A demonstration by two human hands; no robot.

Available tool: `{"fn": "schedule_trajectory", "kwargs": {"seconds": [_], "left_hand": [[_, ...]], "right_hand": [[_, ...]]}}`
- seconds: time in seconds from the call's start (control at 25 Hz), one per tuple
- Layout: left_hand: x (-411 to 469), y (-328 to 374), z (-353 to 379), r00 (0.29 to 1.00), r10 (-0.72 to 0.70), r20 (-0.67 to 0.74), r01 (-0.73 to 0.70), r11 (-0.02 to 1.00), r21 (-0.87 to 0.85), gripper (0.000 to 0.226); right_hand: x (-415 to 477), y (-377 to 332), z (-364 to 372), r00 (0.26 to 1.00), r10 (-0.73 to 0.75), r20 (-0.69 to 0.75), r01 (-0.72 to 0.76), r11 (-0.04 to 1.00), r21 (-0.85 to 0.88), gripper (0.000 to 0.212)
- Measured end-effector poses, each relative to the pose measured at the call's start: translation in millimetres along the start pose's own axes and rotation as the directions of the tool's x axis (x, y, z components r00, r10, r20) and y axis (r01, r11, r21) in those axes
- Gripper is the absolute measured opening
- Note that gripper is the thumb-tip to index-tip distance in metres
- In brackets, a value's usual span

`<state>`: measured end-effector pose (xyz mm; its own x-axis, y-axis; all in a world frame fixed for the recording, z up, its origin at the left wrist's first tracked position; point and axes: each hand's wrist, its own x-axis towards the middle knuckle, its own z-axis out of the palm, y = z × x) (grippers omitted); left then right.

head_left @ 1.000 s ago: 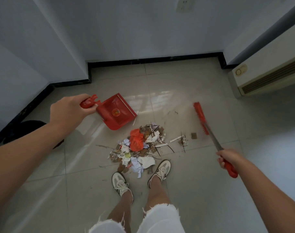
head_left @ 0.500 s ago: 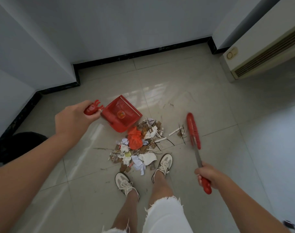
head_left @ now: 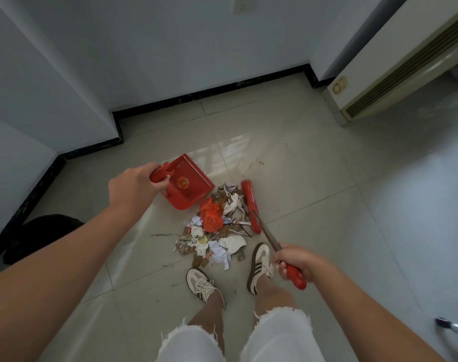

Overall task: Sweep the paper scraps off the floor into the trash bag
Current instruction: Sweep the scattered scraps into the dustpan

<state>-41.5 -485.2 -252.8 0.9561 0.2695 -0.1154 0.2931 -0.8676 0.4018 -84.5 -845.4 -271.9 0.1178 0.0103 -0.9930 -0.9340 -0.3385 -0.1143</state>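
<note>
The dustpan [head_left: 187, 188] is being gripped by the left hand [head_left: 132, 188] and the brush [head_left: 251, 205] by the right hand [head_left: 297, 262], both closed, flanking the scraps [head_left: 215, 228] on the floor [head_left: 327, 205]; scraps are likely being scattered past the raised pan lip.

A heap of torn white paper scraps [head_left: 220, 239], brown bits and a crumpled orange piece lay on the pale floor tiles, between a tilted red dustpan [head_left: 187, 185] at its far left and a red brush [head_left: 251, 206] along its right edge.
</note>
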Motion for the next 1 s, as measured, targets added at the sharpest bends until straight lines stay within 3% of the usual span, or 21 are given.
{"fn": "schedule_trajectory", "kwargs": {"seconds": [0.12, 0.32, 0.6, 0.88, 1.0], "left_hand": [[-4.4, -3.9, -5.9, 1.000, 0.026, -0.004, -0.026, 1.000, 0.000, 0.022], [-23.0, -5.8, -23.2, 0.999, 0.026, -0.037, -0.026, 1.000, -0.009, 0.027], [-65.5, 16.1, -39.8, 0.986, -0.064, -0.151, 0.052, 0.996, -0.079, 0.034], [-110.1, 39.4, -33.2, 0.980, 0.157, -0.120, -0.157, 0.988, 0.013, 0.033], [-107.5, 38.4, -26.7, 0.976, 0.207, -0.070, -0.207, 0.978, 0.013, 0.033]], "right_hand": [[-15.6, 13.8, -22.7, 0.998, -0.002, -0.062, 0.013, 0.984, 0.178, 0.018], [-32.2, 63.1, -52.1, 0.992, 0.032, -0.123, 0.009, 0.950, 0.312, 0.024], [-59.4, 200.2, -80.6, 0.981, 0.082, -0.178, 0.019, 0.862, 0.507, 0.022], [-54.8, 363.9, -62.5, 0.923, 0.267, -0.278, -0.003, 0.727, 0.687, 0.026], [-35.0, 412.5, -34.2, 0.888, 0.339, -0.309, -0.036, 0.723, 0.690, 0.029]]}}
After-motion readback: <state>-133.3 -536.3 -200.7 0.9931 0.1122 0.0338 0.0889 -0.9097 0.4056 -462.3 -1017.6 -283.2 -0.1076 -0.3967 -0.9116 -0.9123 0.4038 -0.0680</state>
